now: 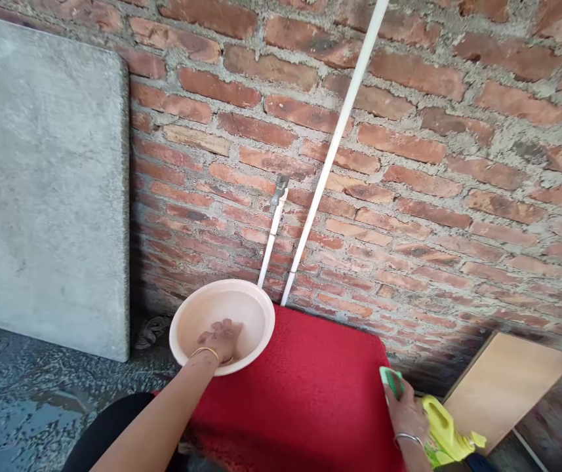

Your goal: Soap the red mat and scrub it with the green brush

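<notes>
My left hand (220, 339) reaches down inside a pale pink basin (177, 334), its fingers apart and nothing visible in them. The basin rests on the back left part of a red-covered surface (305, 373). At that surface's right edge, my right hand (406, 410) is closed around a small green-and-white thing (389, 380), perhaps a scrub pad or packet; its kind is not clear. Just right of this hand is a yellow bottle (442, 426), tilted, with its nozzle toward the lower right.
A brick wall (408, 151) stands behind, with a long white pipe (332, 151) and a short capped pipe (271, 242). A grey slab (44, 183) leans at left above wet ground (20, 400). A tan board (507, 387) leans at right.
</notes>
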A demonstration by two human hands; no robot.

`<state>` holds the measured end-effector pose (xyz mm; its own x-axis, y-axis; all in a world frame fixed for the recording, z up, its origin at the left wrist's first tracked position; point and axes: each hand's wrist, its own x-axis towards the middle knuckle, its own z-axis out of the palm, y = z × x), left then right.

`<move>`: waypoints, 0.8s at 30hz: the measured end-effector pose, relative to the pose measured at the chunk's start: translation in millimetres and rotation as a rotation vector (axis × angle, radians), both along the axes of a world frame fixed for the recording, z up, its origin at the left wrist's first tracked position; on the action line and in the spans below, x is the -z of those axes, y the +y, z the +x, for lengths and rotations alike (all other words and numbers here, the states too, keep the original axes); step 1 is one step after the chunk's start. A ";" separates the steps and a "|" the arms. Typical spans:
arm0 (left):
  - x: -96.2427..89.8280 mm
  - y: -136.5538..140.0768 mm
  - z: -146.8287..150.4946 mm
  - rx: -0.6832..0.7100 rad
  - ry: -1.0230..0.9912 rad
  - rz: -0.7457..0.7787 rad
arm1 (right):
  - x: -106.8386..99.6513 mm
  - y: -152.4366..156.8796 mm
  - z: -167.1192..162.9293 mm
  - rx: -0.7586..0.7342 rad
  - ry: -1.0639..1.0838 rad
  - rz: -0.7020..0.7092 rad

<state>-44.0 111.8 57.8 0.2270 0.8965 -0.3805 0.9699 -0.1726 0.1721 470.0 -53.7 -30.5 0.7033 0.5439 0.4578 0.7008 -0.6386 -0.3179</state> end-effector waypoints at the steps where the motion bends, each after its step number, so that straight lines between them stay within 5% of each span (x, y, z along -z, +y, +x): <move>1: 0.5 -0.2 0.3 -0.002 0.000 0.002 | -0.5 -10.9 11.3 0.053 0.034 0.019; 4: 1.3 0.2 2.4 -0.023 0.013 -0.001 | -2.4 -27.8 17.7 0.128 0.111 0.039; 7: 1.3 1.3 3.7 -0.033 0.025 -0.007 | -0.9 -17.7 -19.4 0.018 0.141 0.060; 14: 3.4 3.3 0.2 -0.032 0.015 -0.002 | 0.6 39.0 -210.5 -0.659 0.205 0.038; 18: 6.5 5.3 -0.2 -0.034 0.026 -0.002 | -8.7 50.3 -286.0 -0.832 0.154 -0.120; 21: 7.6 6.2 -0.4 -0.032 0.024 0.000 | -12.1 50.4 -286.8 -0.824 0.124 -0.183; 24: 6.6 5.9 -0.4 -0.027 0.033 -0.013 | -8.3 44.9 -243.1 -0.730 0.107 -0.173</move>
